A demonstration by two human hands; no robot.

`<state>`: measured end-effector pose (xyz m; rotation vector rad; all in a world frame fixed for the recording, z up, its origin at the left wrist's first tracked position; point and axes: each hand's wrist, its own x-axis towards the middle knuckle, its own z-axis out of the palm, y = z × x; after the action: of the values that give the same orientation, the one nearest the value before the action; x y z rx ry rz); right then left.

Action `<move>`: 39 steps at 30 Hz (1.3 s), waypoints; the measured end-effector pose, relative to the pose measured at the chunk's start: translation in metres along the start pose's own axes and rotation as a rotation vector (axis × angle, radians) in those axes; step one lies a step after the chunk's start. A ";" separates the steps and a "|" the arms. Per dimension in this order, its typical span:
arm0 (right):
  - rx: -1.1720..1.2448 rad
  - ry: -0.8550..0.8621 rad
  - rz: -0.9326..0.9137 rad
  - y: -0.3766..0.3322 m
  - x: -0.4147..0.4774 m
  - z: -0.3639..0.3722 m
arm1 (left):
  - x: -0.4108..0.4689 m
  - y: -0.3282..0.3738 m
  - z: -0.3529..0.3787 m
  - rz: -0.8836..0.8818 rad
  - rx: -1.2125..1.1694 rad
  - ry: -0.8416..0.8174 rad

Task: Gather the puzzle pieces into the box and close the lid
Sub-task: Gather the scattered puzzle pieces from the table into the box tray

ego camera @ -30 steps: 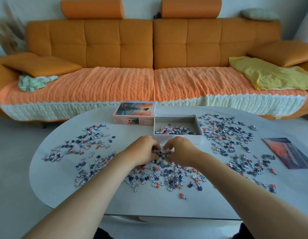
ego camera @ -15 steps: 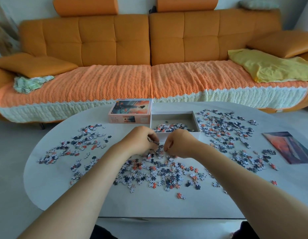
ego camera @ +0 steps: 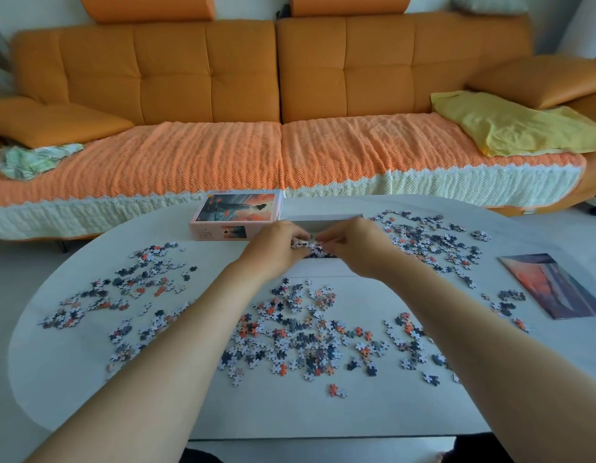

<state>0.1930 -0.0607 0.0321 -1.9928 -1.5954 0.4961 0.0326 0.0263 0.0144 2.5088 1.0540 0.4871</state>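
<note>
My left hand [ego camera: 276, 247] and my right hand [ego camera: 353, 247] are cupped together above the open white box [ego camera: 320, 267], holding a clump of puzzle pieces [ego camera: 310, 246] between their fingertips. The hands hide most of the box interior. The box lid [ego camera: 234, 215], printed with a sunset picture, lies face up just left of the box. Several loose puzzle pieces [ego camera: 300, 335] are scattered on the white oval table [ego camera: 289, 409] in front of the box, more lie at the left [ego camera: 136, 282] and at the right [ego camera: 430, 242].
A printed picture sheet [ego camera: 553, 285] lies at the table's right edge. Behind the table stands an orange sofa [ego camera: 276, 105] with a knitted cover, a yellow cloth [ego camera: 510, 125] and a green cloth [ego camera: 36, 158].
Both hands lifted a clump of pieces off the table pile and carried it away from me, over the box. The camera tilted down slightly.
</note>
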 end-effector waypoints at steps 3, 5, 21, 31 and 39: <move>-0.041 0.053 -0.063 -0.002 -0.001 0.002 | -0.004 -0.003 -0.002 0.031 0.006 0.040; -0.041 0.115 -0.151 -0.007 -0.004 0.003 | -0.009 -0.004 -0.007 0.056 0.007 0.105; -0.362 -0.392 -0.168 -0.019 -0.045 0.029 | -0.074 -0.009 -0.010 0.019 0.080 -0.316; -0.364 -0.409 -0.007 -0.012 -0.056 0.027 | -0.080 -0.019 -0.020 -0.084 0.190 -0.451; -0.325 -0.351 0.006 -0.020 -0.049 0.038 | -0.076 -0.013 -0.015 -0.047 0.105 -0.368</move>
<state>0.1436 -0.0983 0.0119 -2.2410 -1.9894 0.6518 -0.0317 -0.0178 0.0088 2.5233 1.0100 -0.0478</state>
